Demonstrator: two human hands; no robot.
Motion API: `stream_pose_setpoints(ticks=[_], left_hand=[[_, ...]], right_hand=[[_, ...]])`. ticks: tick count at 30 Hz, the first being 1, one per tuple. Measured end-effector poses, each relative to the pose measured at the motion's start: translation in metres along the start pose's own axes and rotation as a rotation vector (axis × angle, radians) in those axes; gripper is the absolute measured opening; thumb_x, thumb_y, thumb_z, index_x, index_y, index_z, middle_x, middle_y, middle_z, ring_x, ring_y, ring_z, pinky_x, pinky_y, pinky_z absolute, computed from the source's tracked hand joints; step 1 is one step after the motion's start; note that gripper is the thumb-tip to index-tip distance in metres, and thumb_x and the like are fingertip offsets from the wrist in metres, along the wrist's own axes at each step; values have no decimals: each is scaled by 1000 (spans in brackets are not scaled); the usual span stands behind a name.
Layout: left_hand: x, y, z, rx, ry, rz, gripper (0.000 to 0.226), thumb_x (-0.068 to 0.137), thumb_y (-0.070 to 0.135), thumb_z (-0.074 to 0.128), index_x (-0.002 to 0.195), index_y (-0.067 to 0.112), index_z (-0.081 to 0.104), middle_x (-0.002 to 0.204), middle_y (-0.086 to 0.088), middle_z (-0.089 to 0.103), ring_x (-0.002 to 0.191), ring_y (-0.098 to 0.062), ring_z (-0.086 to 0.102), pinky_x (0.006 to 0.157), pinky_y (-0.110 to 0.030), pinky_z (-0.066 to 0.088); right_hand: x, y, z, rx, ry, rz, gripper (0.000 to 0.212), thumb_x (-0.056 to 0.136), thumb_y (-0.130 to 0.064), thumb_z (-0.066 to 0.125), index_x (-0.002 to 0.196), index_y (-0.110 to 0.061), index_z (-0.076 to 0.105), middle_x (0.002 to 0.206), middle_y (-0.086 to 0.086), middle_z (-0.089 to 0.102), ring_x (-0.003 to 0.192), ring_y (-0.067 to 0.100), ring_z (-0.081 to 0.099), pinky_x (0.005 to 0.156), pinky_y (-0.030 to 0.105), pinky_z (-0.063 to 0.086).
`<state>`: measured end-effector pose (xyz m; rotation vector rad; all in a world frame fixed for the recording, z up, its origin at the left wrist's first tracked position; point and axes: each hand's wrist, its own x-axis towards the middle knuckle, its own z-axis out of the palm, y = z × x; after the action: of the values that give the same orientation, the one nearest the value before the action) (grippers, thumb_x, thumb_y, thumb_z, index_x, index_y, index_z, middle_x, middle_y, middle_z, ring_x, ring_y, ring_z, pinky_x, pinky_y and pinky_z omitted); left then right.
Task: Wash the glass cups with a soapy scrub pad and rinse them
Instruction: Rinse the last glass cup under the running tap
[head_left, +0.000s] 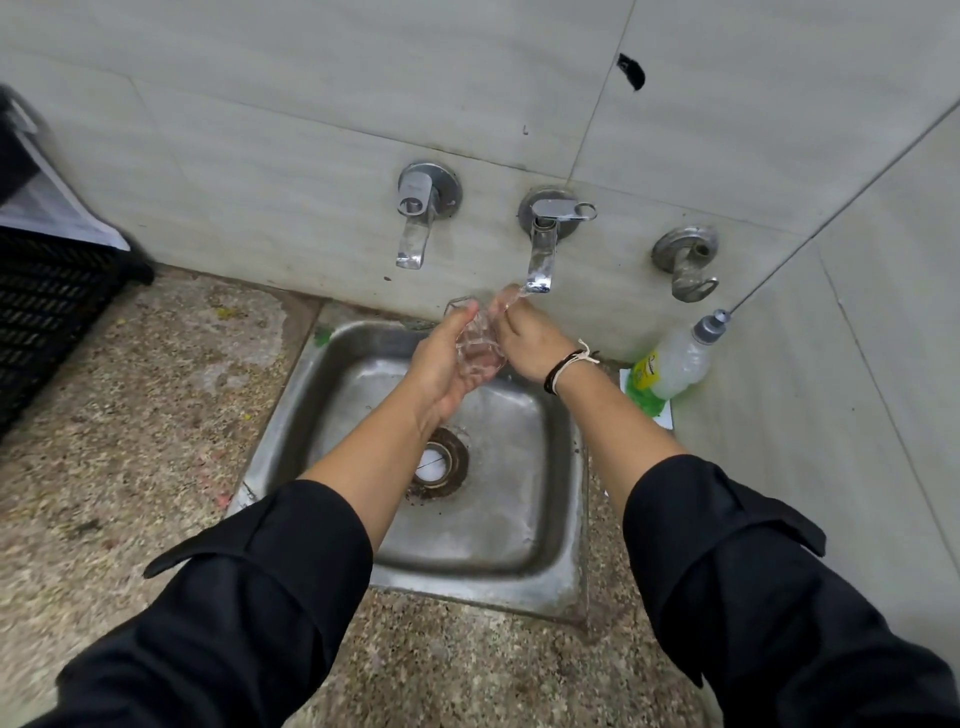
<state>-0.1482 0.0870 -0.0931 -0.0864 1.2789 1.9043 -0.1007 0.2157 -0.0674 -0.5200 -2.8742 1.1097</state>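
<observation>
The fingers (462, 317) of the left hand (441, 364) curl around a clear glass cup (480, 348) and hold it over the steel sink (561, 519), tilted toward the wall. To the left, a black crate (47, 312) stands on the speckled tabletop (156, 415). The closed tap (415, 228) is on the wall above the sink. The right hand (530, 343) touches the cup at its upper end, the fingers bent; probably they pinch the rim, but the water blurs this. The water runs from the middle tap (543, 249) onto the cup. At the far right, a soap bottle (675, 364) leans in the corner.
</observation>
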Motion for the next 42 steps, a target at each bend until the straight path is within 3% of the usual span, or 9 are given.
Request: stream_pose_setpoints(ticks=[5, 11, 18, 23, 26, 30, 34, 37, 42], left_hand=[[-3, 4, 0, -130, -63, 114, 23, 101, 31, 63, 110, 11, 70, 87, -3, 74, 72, -14, 68, 69, -29, 57], [5, 14, -9, -156, -46, 81, 39, 95, 39, 69, 119, 9, 68, 111, -13, 72, 87, -22, 69, 77, -35, 59], [-1, 3, -6, -77, -91, -19, 10, 92, 26, 73, 100, 23, 79, 98, -2, 75, 84, -18, 68, 90, -39, 57], [-1, -6, 4, -149, -13, -4, 24, 90, 27, 74, 103, 7, 71, 90, -11, 72, 73, -23, 66, 79, -44, 54], [-1, 1, 9, -125, 28, -23, 34, 86, 29, 78, 111, 8, 69, 101, -13, 71, 79, -21, 70, 78, -36, 56], [-5, 12, 16, -203, 58, -85, 7, 94, 19, 71, 97, 18, 65, 84, -4, 66, 77, -15, 65, 69, -28, 56], [-10, 11, 21, -202, 2, -121, 4, 95, 18, 68, 96, 19, 65, 89, -6, 64, 79, -19, 63, 87, -35, 54], [-11, 6, 23, -184, -36, -143, 7, 94, 17, 67, 89, 22, 64, 91, -6, 63, 84, -22, 64, 108, -48, 47], [-19, 7, 30, -163, -60, -141, 6, 94, 21, 70, 98, 19, 66, 108, -11, 64, 94, -25, 64, 106, -44, 49]], right_hand=[[10, -22, -5, -135, 88, 95, 55, 109, -43, 29, 68, -13, 50, 75, 14, 58, 79, 32, 59, 69, 33, 37], [4, -9, 6, 408, 6, 53, 14, 107, -21, 42, 99, -22, 54, 76, -8, 56, 60, 0, 54, 57, 22, 42], [-3, -19, -3, -221, 112, 167, 47, 107, -35, 40, 98, 2, 68, 104, 27, 69, 96, 40, 64, 73, 37, 42], [-19, -11, -5, 432, 41, 271, 25, 102, -21, 45, 82, -13, 58, 61, 7, 55, 49, 20, 51, 51, 32, 43], [-33, 1, -13, 459, -8, 266, 18, 100, -2, 46, 110, -17, 53, 90, 9, 57, 65, 14, 56, 64, 32, 54], [-35, -1, -55, 50, 265, 34, 77, 88, -11, 66, 151, -12, 21, 134, 7, 40, 85, 16, 64, 78, 26, 53], [-31, -36, -85, -189, 320, -153, 64, 80, -16, 71, 136, -3, 43, 122, 9, 45, 92, 18, 57, 76, 14, 47], [-32, -41, -89, -199, 310, -67, 73, 68, -36, 64, 133, -8, 47, 122, 10, 45, 104, 27, 55, 89, 29, 50], [-30, -53, -108, -92, 459, 12, 78, 78, -30, 66, 145, -5, 35, 133, 15, 45, 114, 31, 54, 94, 35, 46]])
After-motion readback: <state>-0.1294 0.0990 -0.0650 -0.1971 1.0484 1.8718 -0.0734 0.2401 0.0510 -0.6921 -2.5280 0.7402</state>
